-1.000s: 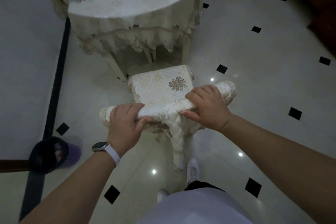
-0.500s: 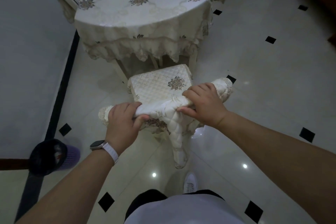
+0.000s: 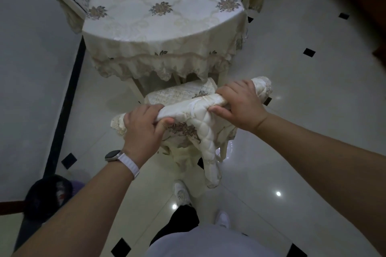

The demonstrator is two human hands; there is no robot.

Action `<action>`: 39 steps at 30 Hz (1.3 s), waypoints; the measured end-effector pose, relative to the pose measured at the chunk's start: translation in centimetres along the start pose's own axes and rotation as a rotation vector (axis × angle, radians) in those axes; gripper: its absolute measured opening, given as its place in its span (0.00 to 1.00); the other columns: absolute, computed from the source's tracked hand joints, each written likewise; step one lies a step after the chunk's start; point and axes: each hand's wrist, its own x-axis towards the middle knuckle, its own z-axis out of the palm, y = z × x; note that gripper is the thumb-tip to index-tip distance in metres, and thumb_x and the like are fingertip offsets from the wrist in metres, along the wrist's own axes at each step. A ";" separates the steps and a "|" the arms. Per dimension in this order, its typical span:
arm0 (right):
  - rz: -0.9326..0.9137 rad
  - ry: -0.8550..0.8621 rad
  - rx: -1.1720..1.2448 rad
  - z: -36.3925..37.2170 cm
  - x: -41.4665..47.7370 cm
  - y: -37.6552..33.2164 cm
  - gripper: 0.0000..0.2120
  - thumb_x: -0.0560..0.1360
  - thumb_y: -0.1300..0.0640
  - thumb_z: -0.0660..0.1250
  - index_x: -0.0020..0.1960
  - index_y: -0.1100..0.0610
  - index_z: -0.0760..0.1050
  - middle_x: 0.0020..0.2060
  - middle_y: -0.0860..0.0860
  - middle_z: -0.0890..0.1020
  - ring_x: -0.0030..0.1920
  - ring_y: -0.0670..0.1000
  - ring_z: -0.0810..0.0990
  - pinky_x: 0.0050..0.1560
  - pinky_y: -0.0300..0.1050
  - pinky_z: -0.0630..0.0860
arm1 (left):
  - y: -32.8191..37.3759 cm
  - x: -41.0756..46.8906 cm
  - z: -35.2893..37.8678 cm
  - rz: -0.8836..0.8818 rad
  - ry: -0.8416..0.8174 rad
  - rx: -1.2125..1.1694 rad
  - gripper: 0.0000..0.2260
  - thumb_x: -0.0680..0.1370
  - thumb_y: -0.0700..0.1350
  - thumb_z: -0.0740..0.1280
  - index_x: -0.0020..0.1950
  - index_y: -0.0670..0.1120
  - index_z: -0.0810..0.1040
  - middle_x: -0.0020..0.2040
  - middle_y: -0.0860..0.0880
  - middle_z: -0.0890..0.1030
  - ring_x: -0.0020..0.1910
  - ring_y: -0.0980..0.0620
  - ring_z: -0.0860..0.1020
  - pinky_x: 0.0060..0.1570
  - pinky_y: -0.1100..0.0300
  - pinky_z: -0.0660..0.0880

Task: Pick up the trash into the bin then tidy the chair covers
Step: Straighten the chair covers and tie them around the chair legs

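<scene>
A cream quilted chair cover (image 3: 205,144) with a flower print wraps the top rail of a chair back in front of me. My left hand (image 3: 142,129) grips the left end of that covered rail. My right hand (image 3: 238,104) grips the right end, fingers curled over the top. A flap of the cover hangs down behind the chair back. The padded chair seat (image 3: 179,94) shows beyond my hands, partly tucked under the table. A purple bin (image 3: 52,194) with a dark liner stands on the floor at the lower left.
A round table (image 3: 163,16) under a cream lace-edged cloth stands just past the chair. Other covered chairs (image 3: 73,0) sit at its far left and far right. Glossy white tiles with black diamonds (image 3: 309,52) spread to the right. My feet (image 3: 181,192) are below the chair.
The chair has slid towards the table, so less of its seat shows. I have stepped forward. Both hands keep the same grip on the covered rail.
</scene>
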 end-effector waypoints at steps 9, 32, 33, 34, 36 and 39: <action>0.061 0.022 -0.025 2.1 8.6 1.4 0.31 0.75 0.32 0.55 0.46 0.60 0.79 0.41 0.54 0.81 0.44 0.57 0.78 0.50 0.47 0.60 | -3.4 9.2 -2.1 0.055 0.014 -0.067 0.30 0.77 0.71 0.52 0.53 0.50 0.82 0.41 0.56 0.73 0.45 0.46 0.75 0.51 0.40 0.71; 0.088 0.151 -0.132 7.7 14.0 -3.4 0.27 0.77 0.35 0.56 0.45 0.56 0.79 0.40 0.51 0.81 0.42 0.56 0.78 0.50 0.51 0.66 | -13.5 14.8 -5.0 0.240 0.080 -0.074 0.26 0.80 0.65 0.56 0.53 0.45 0.83 0.43 0.50 0.80 0.44 0.47 0.75 0.49 0.41 0.71; 0.090 0.147 -0.132 7.7 14.2 -3.4 0.27 0.78 0.34 0.55 0.46 0.57 0.79 0.40 0.51 0.81 0.42 0.56 0.78 0.50 0.51 0.66 | -13.5 14.9 -4.9 0.236 0.082 -0.070 0.26 0.80 0.65 0.56 0.53 0.45 0.83 0.43 0.50 0.80 0.44 0.47 0.75 0.49 0.41 0.71; 0.091 0.141 -0.131 7.7 14.3 -3.3 0.29 0.78 0.34 0.53 0.46 0.57 0.79 0.40 0.51 0.81 0.42 0.56 0.78 0.51 0.51 0.65 | -13.5 15.0 -4.8 0.228 0.077 -0.069 0.26 0.80 0.65 0.56 0.53 0.45 0.83 0.43 0.50 0.80 0.44 0.47 0.75 0.49 0.41 0.71; 0.082 0.134 -0.131 7.6 14.1 -3.0 0.30 0.78 0.33 0.52 0.46 0.57 0.79 0.40 0.51 0.81 0.43 0.56 0.77 0.51 0.50 0.65 | -13.3 14.8 -4.5 0.214 0.073 -0.068 0.27 0.81 0.65 0.55 0.53 0.46 0.83 0.44 0.50 0.80 0.45 0.47 0.75 0.50 0.40 0.71; 0.066 0.131 -0.122 7.6 13.3 -2.5 0.29 0.78 0.33 0.52 0.46 0.57 0.79 0.40 0.51 0.81 0.43 0.55 0.77 0.51 0.51 0.66 | -12.5 13.6 -3.9 0.202 0.111 -0.067 0.26 0.80 0.65 0.55 0.53 0.47 0.82 0.45 0.50 0.80 0.46 0.48 0.75 0.51 0.40 0.70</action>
